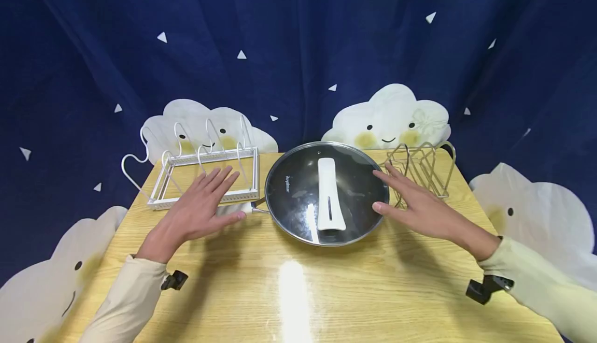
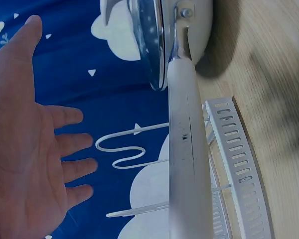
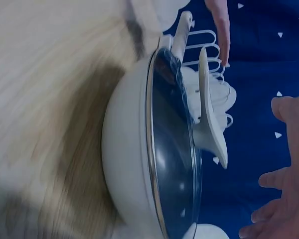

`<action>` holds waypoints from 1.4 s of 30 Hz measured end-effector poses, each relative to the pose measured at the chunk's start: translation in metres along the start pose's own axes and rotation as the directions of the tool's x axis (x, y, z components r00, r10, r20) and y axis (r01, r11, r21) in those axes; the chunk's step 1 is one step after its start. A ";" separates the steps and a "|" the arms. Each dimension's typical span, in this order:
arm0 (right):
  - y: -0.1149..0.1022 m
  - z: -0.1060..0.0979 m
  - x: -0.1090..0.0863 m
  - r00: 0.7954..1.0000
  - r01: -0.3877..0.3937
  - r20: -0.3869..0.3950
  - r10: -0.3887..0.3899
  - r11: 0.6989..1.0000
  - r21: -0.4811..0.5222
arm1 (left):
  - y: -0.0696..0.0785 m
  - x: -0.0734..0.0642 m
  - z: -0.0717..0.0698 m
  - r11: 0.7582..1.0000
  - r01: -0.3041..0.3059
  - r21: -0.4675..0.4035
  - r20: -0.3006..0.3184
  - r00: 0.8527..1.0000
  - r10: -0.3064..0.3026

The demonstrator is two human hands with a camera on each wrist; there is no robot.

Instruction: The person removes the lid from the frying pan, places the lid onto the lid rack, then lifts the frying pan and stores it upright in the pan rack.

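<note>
A white pan (image 3: 127,144) with a long pale handle (image 2: 184,139) stands in the middle of the table, the handle pointing left. Its glass lid (image 1: 298,177) has a metal rim and a tall white lid knob (image 1: 330,193). My left hand (image 1: 202,208) hovers palm down over the pan handle, fingers spread; the left wrist view shows a gap between palm and handle. My right hand (image 1: 420,205) is held out at the pan's right side, fingers straight, thumb and fingertips overlapping the lid's edge in the head view. Neither hand holds anything.
Behind my left hand stands a white wire rack (image 1: 254,177) with upright loops and a slotted base. A metal wire rack (image 1: 440,177) sits at the back right, partly behind my right hand. A blue curtain (image 1: 298,73) with clouds hangs behind the wooden table (image 1: 364,291).
</note>
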State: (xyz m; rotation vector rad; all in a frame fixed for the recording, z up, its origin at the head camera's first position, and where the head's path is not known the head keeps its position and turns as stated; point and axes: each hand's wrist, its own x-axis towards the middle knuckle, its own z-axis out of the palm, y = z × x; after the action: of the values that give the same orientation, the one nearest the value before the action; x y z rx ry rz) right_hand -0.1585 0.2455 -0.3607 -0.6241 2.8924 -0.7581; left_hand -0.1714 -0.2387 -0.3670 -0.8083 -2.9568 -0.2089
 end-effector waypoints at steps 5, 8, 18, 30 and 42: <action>-0.011 0.006 0.007 1.000 0.004 -0.004 -0.003 0.996 0.092 | -0.005 0.007 0.002 0.998 0.010 -0.059 0.016 1.000 -0.009; -0.014 0.012 0.012 1.000 0.003 -0.003 -0.002 0.981 0.193 | -0.009 0.009 0.006 0.996 0.035 -0.083 0.042 0.999 -0.031; -0.017 0.032 0.027 0.998 -0.037 0.058 -0.003 0.729 0.683 | -0.030 0.014 0.022 0.981 0.122 -0.154 0.093 0.990 -0.108; -0.021 0.046 0.034 0.986 -0.152 0.166 -0.001 0.389 0.909 | -0.049 0.015 0.039 0.955 0.085 -0.283 0.080 0.995 -0.064; -0.033 0.062 0.031 0.976 -0.211 0.216 0.009 0.248 0.945 | -0.057 0.016 0.044 0.922 0.047 -0.384 0.112 0.994 -0.004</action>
State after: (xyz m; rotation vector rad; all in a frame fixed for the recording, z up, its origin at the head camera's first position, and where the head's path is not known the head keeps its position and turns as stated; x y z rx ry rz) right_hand -0.1634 0.1793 -0.3980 -0.2393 1.6381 -2.0404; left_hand -0.2155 -0.2726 -0.4151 -0.8414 -3.0735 -0.7973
